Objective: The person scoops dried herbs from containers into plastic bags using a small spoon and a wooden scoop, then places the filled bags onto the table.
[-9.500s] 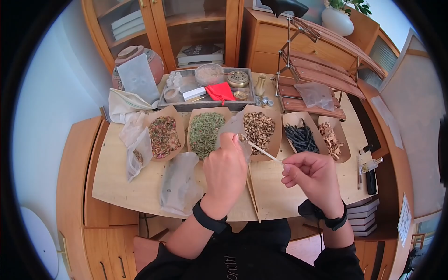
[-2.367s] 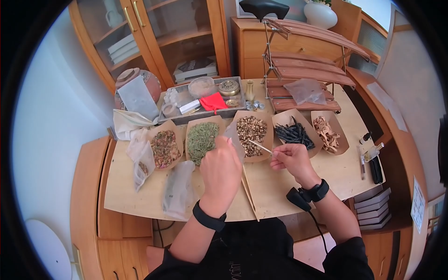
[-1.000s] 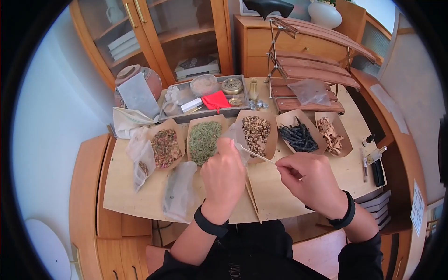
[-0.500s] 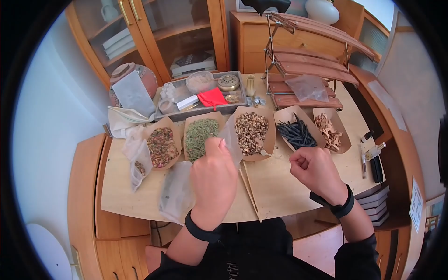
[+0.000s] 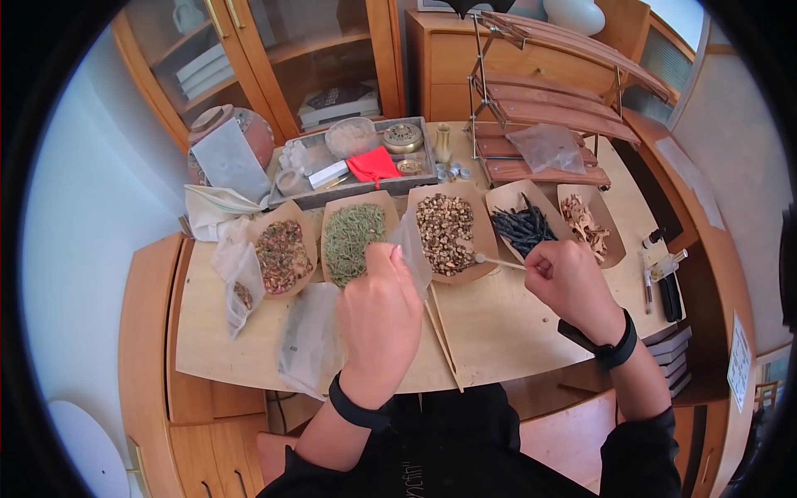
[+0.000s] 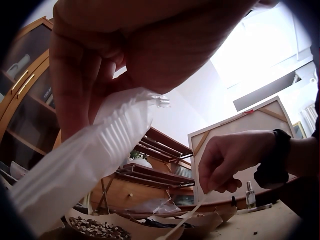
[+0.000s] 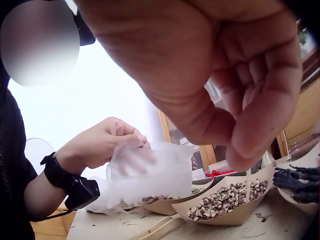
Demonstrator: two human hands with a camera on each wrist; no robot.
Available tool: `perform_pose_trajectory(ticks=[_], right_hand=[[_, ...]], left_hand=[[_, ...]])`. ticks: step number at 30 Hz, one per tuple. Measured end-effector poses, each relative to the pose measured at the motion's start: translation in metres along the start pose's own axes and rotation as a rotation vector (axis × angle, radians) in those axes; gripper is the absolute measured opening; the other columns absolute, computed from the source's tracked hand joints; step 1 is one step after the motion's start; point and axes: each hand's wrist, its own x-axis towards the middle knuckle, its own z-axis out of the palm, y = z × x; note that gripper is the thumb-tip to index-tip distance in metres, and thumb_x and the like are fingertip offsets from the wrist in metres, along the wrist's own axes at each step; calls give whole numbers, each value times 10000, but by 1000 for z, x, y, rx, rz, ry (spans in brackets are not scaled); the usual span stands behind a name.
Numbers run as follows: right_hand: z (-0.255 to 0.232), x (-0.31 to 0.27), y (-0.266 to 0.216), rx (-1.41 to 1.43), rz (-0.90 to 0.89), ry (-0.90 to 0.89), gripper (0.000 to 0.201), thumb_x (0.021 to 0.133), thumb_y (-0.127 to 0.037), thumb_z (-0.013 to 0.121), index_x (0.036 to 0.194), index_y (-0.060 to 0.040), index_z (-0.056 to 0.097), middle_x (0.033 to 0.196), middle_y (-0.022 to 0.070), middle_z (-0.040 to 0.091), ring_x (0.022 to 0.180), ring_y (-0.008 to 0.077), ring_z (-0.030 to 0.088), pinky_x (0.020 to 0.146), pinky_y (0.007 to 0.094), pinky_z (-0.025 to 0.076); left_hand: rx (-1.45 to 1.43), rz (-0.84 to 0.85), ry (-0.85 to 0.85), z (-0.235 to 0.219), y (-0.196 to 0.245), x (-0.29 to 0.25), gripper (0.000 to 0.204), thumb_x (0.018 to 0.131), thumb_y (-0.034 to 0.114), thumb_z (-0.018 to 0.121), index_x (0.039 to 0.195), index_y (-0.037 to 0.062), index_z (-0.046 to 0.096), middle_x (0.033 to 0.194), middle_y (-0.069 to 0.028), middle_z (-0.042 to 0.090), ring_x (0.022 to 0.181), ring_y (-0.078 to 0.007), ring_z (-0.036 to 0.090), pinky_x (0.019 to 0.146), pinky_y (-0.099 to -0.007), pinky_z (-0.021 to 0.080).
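My left hand (image 5: 380, 311) pinches the top of a translucent bag (image 5: 415, 247), which hangs between the trays of green herb (image 5: 357, 241) and brown chopped pieces (image 5: 446, 232). In the right wrist view the bag (image 7: 150, 172) shows a few dark bits near its bottom. My right hand (image 5: 573, 280) pinches the handle of a thin pale spoon (image 5: 502, 263) between thumb and fingers. The spoon's small round end lies over the near right part of the brown pieces' tray. In the left wrist view the right hand (image 6: 235, 157) is apart from the bag.
Trays of dried flowers (image 5: 284, 253), dark strips (image 5: 523, 226) and pale slices (image 5: 584, 224) flank the others. Wooden tongs (image 5: 444, 344) and a flat bag (image 5: 307, 336) lie near the front edge. Behind stand a grey tray (image 5: 320, 199) and a folding rack (image 5: 544, 116); small bottles (image 5: 664, 267) are at right.
My right hand has drawn the spoon away from the bag's top, rightward over the edge of the brown pieces' tray. My left hand keeps its grip on the bag.
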Motion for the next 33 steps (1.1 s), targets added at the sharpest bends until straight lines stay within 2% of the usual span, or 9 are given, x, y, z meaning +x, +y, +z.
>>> perform_pose_trajectory(ticks=[2, 3, 5, 6, 8, 14, 24, 26, 33], right_hand=[[4, 1, 5, 148, 102, -38, 69, 740, -7, 631, 727, 60, 641, 584, 145, 619, 577, 244, 662, 564, 319, 523], [7, 2, 7, 147, 102, -40, 69, 740, -7, 631, 727, 60, 641, 584, 145, 619, 577, 244, 662, 564, 319, 523], [15, 3, 13, 436, 424, -152, 89, 795, -14, 627, 794, 72, 651, 615, 90, 635, 580, 150, 654, 556, 264, 531], [21, 3, 19, 436, 423, -154, 89, 795, -14, 627, 794, 72, 651, 615, 90, 635, 580, 150, 654, 556, 264, 531], [37, 2, 32, 714, 466, -189, 95, 848, -8, 605, 861, 77, 645, 681, 73, 642, 602, 117, 642, 561, 235, 541], [54, 1, 37, 990, 558, -203, 100, 900, -3, 587, 947, 72, 634, 772, 96, 659, 649, 147, 660, 599, 254, 570], [56, -5, 40, 1040, 578, -164, 114, 916, -30, 592, 977, 58, 629, 818, 98, 666, 679, 154, 663, 617, 251, 563], [54, -6, 39, 1054, 576, -151, 122, 911, -32, 599, 985, 60, 628, 820, 101, 667, 683, 155, 664, 619, 251, 564], [17, -5, 16, 1067, 540, -107, 125, 902, -14, 604, 986, 76, 628, 808, 117, 664, 672, 166, 668, 619, 264, 579]], left_hand=[[4, -1, 0, 0, 1, 0, 153, 951, 159, 489, 904, 20, 534, 577, -202, 581, 545, -391, 607, 483, -481, 463], [4, -2, 0, 0, 1, 0, 153, 951, 159, 489, 904, 20, 534, 577, -202, 581, 545, -391, 607, 483, -481, 463], [8, -11, -3, 0, 0, 0, 157, 951, 163, 486, 909, 21, 538, 579, -202, 584, 549, -390, 610, 487, -482, 467], [9, -12, -3, 0, 0, 0, 157, 951, 163, 486, 909, 21, 538, 579, -202, 584, 549, -390, 610, 487, -482, 467], [-5, -18, -13, 0, -1, 0, 156, 950, 161, 488, 908, 19, 536, 579, -199, 584, 548, -392, 609, 486, -485, 465], [6, -12, -5, -1, -3, 0, 151, 950, 153, 487, 907, 16, 533, 581, -200, 586, 552, -399, 606, 483, -488, 461], [14, -23, -19, 1, -3, 0, 159, 954, 156, 479, 905, 15, 533, 580, -199, 587, 555, -395, 611, 485, -486, 465], [25, -49, -19, 1, 0, 0, 137, 933, 114, 515, 863, 12, 575, 621, -200, 586, 570, -388, 599, 510, -465, 442], [-6, -73, -28, 8, 0, 3, 132, 931, 112, 512, 871, 6, 561, 623, -213, 584, 581, -399, 600, 508, -477, 445]])
